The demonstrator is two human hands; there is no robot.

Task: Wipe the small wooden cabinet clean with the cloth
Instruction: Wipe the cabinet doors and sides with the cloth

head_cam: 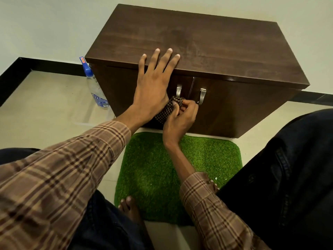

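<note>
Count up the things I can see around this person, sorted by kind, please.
Cabinet: 1
Door handles: 2
Cloth: 1
Spray bottle: 1
Green mat: 1
Hands, left hand and right hand: 2
Total: 8

Small wooden cabinet [207, 46]: dark brown, low, stands on the floor against the wall, both front doors closed, two metal handles at the centre seam. Cloth [166, 110]: dark checked, bunched up against the left door's handle.
</note>
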